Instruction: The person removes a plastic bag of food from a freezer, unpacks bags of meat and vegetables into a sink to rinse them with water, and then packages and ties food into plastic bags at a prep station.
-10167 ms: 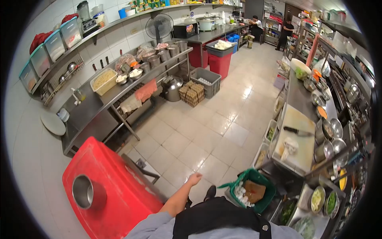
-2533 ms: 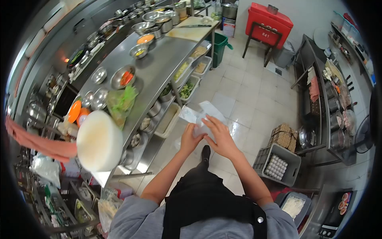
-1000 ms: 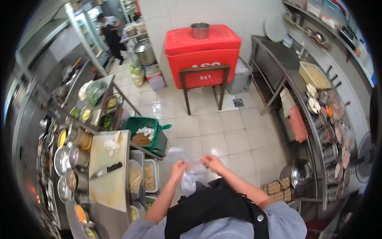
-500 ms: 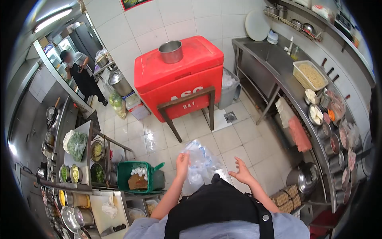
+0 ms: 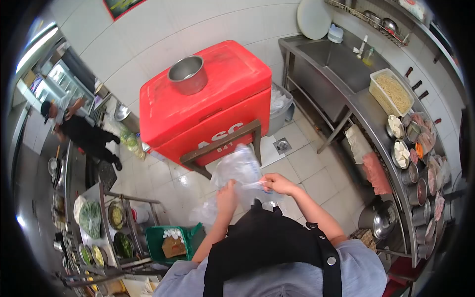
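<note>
A clear plastic bag (image 5: pixel 239 166) with faint blue print hangs in front of my apron, between my two hands. My left hand (image 5: pixel 228 198) is closed on its near left side. On the right, my right hand (image 5: pixel 278 183) pinches the edge of the plastic, which is drawn taut between the hands. More crumpled clear plastic (image 5: pixel 204 213) shows left of my left hand; I cannot tell whether it is part of the same bag. Beyond the bag stands a big red cooler box (image 5: pixel 208 106) on a metal stand, with a steel pot (image 5: pixel 188 75) on its lid.
A steel sink counter (image 5: pixel 341 89) runs along the right, holding a noodle basket (image 5: pixel 391 91) and several steel containers. On the left are a green bin (image 5: pixel 157 243) and a shelf with a bag of greens (image 5: pixel 90 219). Another person (image 5: pixel 79 128) walks at far left.
My right hand, open before, has moved in and closed on the bag. The bag is lifted and stretched between both hands. The other person has come nearer. My view has shifted.
</note>
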Demonstrator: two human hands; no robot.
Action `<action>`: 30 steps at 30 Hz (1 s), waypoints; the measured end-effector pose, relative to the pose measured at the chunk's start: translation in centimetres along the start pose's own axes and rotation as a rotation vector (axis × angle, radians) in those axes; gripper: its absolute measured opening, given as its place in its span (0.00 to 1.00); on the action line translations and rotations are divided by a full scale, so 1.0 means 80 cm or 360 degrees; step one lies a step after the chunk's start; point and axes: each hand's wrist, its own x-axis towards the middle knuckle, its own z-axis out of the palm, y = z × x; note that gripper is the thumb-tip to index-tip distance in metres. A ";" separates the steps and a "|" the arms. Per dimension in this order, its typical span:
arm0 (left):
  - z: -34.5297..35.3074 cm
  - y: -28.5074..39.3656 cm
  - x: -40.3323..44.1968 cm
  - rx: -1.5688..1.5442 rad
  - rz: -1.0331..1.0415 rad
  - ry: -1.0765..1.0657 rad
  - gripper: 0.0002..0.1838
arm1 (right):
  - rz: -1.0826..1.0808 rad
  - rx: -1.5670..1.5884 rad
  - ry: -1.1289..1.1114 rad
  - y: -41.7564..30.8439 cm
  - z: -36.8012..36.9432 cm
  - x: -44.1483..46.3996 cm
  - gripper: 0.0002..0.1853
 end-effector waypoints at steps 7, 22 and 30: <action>0.031 0.020 0.146 -0.0023 -0.0050 -0.0424 0.15 | 0.0090 -0.0574 0.0249 -0.032 -0.093 -0.038 0.17; 0.083 0.142 0.314 -0.0608 0.0738 -0.0937 0.27 | 0.0246 -0.1064 0.2081 0.023 -0.346 0.047 0.14; 0.135 0.141 0.335 -0.0277 -0.0237 -0.0474 0.26 | 0.0307 -0.0208 -0.0216 -0.053 -0.464 0.101 0.20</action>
